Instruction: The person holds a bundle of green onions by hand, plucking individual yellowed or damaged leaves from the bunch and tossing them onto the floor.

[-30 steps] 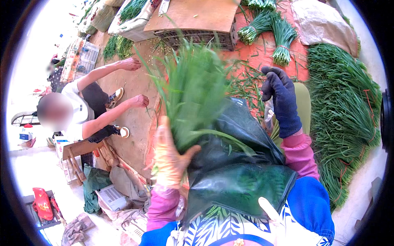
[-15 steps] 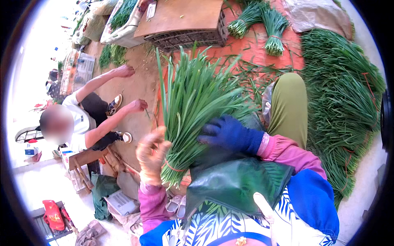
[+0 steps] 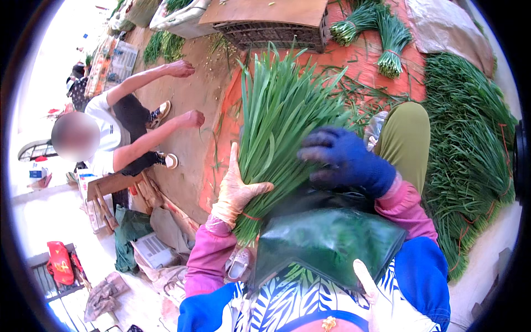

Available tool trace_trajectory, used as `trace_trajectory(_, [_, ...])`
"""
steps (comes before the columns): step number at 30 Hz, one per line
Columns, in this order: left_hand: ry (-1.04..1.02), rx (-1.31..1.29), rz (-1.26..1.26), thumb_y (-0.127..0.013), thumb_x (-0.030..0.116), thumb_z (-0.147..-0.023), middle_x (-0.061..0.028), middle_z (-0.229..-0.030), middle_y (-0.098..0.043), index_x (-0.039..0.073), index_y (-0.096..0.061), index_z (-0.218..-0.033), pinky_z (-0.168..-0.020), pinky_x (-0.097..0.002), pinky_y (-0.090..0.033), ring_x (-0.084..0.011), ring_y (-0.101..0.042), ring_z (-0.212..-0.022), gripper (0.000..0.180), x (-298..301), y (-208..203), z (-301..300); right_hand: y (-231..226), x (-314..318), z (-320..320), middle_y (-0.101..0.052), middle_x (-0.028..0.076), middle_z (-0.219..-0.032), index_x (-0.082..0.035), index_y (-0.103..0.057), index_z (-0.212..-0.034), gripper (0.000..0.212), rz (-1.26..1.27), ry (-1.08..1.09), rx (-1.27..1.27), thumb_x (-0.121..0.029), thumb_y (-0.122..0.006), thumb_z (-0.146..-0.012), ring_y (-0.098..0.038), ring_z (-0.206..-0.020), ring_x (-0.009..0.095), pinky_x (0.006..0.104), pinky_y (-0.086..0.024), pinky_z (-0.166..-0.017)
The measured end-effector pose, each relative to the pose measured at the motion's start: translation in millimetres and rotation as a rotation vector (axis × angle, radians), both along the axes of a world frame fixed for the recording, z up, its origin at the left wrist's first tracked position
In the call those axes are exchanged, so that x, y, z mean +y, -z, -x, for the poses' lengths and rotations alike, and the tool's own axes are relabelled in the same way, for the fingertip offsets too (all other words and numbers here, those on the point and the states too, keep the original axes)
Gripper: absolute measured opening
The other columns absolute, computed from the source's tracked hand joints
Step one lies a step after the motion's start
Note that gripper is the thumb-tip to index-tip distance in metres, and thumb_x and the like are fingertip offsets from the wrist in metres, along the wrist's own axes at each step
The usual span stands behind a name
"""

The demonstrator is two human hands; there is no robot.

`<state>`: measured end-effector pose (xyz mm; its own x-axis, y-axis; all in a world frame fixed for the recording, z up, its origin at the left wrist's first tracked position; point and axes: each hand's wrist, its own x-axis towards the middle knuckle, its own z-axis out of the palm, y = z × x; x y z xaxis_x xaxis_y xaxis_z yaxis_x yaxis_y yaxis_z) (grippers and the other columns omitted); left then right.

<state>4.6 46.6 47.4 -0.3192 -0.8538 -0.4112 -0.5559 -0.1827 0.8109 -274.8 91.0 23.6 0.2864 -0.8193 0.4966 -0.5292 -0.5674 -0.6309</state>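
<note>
A big bunch of garlic chives leans across my lap, leaf tips pointing away from me. A red band circles its stems near the cut ends. My left hand, in a thin pale glove, grips the stems just above the band. Its thumb lies across the front and its index finger points up along the edge; the other fingers are hidden. My right hand, in a blue knit glove, is beside the bunch's right side with fingers apart, slightly blurred. Under the bunch is a dark green sheet over my lap.
Banded bunches lie on the orange mat ahead. A long heap of chives runs along my right. A board-topped crate stands in front. To the left sits another person with both arms stretched toward me.
My left hand has gone from blurred fingers beside the stems to gripping them. My right hand has drawn back rightward from the leaves. The bunch stands more upright.
</note>
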Motion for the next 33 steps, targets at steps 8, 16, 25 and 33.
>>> trace_trajectory(8, [-0.01,-0.16,0.148,-0.089,0.018,-0.049,-0.0187,-0.132,-0.047,0.004,-0.001,-0.147,-0.101,-0.0335,-0.037,-0.0272,-0.049,-0.119,0.132,16.7,-3.9,12.8,-37.7,-26.1,-30.0,-0.062,0.016,-0.071,-0.008,-0.061,-0.084,0.029,-0.44,0.202,-0.093,-0.035,-0.068,-0.077,-0.062,-0.068,0.034,0.0414,-0.048,-0.058])
trace_trajectory(16, [-0.01,0.263,0.281,-0.086,0.01,-0.051,-0.0177,-0.145,-0.031,0.007,-0.02,-0.145,-0.111,-0.0377,-0.024,-0.0276,-0.025,-0.137,0.116,31.7,-6.0,-7.0,-35.1,-15.0,-49.4,-0.055,-0.002,-0.06,-0.004,-0.064,-0.08,0.017,-0.995,0.002,-0.761,-0.02,-0.067,-0.082,-0.052,-0.052,0.006,0.0239,-0.042,-0.049])
trace_trajectory(25, [0.088,0.292,0.734,-0.075,0.0,-0.067,-0.0144,-0.122,-0.054,0.005,-0.067,-0.101,-0.1,-0.0385,-0.04,-0.0294,-0.048,-0.121,0.035,35.9,8.0,-12.5,-46.0,-27.4,-79.7,-0.057,-0.002,-0.068,-0.001,-0.06,-0.1,0.019,-0.967,-0.255,-1.043,-0.017,-0.059,-0.089,-0.048,-0.053,0.003,0.0191,-0.04,-0.048])
trace_trajectory(33, [-0.666,0.663,0.323,-0.049,0.032,-0.095,-0.0021,-0.064,-0.057,0.0,-0.062,-0.105,-0.061,-0.0303,-0.05,-0.0143,-0.055,-0.058,0.035,48.5,14.9,-22.2,-7.1,-33.8,-98.6,-0.061,0.003,-0.086,-0.001,-0.052,-0.117,0.032,-0.854,-0.099,-0.891,-0.017,-0.055,-0.089,-0.056,-0.06,0.007,0.0201,-0.045,-0.052])
